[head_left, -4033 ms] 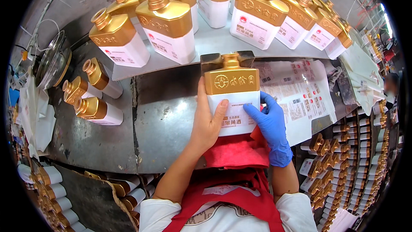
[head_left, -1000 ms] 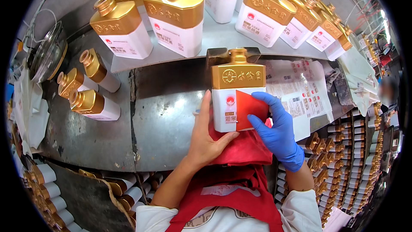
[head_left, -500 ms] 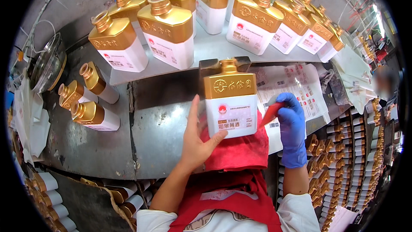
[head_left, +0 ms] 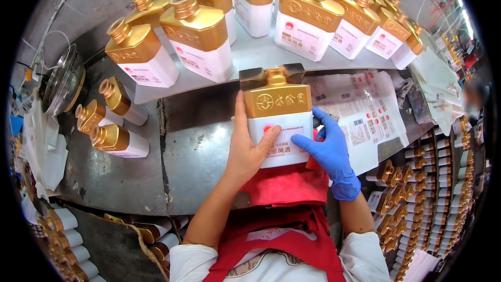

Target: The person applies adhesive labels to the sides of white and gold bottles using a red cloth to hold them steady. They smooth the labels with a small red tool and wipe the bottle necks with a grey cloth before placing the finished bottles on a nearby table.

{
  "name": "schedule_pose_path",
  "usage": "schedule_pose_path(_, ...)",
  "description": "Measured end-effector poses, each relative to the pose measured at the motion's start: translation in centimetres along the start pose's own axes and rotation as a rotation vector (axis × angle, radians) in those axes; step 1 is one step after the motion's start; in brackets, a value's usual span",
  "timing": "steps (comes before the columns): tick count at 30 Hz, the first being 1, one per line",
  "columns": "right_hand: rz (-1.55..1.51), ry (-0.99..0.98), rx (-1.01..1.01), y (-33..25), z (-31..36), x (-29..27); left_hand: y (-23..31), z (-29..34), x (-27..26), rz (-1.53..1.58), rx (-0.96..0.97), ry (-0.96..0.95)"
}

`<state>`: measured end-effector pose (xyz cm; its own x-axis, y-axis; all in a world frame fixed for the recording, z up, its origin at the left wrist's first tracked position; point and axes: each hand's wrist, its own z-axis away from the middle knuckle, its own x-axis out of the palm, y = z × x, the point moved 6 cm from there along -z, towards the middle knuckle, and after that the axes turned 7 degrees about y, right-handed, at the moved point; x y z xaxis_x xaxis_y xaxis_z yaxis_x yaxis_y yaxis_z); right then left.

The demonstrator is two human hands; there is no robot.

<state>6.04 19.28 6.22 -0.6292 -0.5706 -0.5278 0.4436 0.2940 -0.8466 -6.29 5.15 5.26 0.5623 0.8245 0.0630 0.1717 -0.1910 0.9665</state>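
Note:
A flat-sided white bottle [head_left: 271, 151] with a gold shoulder and neck stands upright in front of me, over a red cloth [head_left: 286, 185]. My left hand [head_left: 249, 149], bare, grips its left side, with the thumb on the printed front. On the other side, my right hand [head_left: 334, 154] in a blue glove holds the right edge, its thumb across the front and its fingers partly hidden behind. A bit of red shows beneath the gloved hand; whether that is the red scraper-like piece, I cannot tell. A dark block sits behind the bottle's neck.
Several gold-and-white bottles [head_left: 195, 36] stand on a raised grey shelf [head_left: 250, 65] at the back. Three smaller ones [head_left: 122, 138] are on the metal table at left. Printed label sheets [head_left: 365, 109] lie to the right. Rows of bottles [head_left: 438, 177] fill the lower right.
My gloved right hand has moved left onto the bottle; it held a red piece beside it before. My left thumb has slid up from the bottom edge onto the front.

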Motion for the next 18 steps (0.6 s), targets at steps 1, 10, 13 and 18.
schedule_pose_path(1, -0.003, 0.001, 0.003, 0.01, 0.0, 0.0, 0.12, -0.03, 0.07, 0.003, -0.002, 0.0)
schedule_pose_path(10, -0.013, 0.014, 0.009, -0.02, -0.05, 0.05, 0.19, -0.21, 0.26, -0.033, -0.019, 0.017)
schedule_pose_path(13, -0.04, 0.019, -0.002, 0.33, -0.1, 0.17, 0.01, -0.23, 0.2, -0.069, 0.005, 0.032)
schedule_pose_path(18, -0.046, 0.009, -0.017, 0.19, -0.02, 0.19, 0.21, -0.33, 0.13, -0.116, 0.018, 0.045)
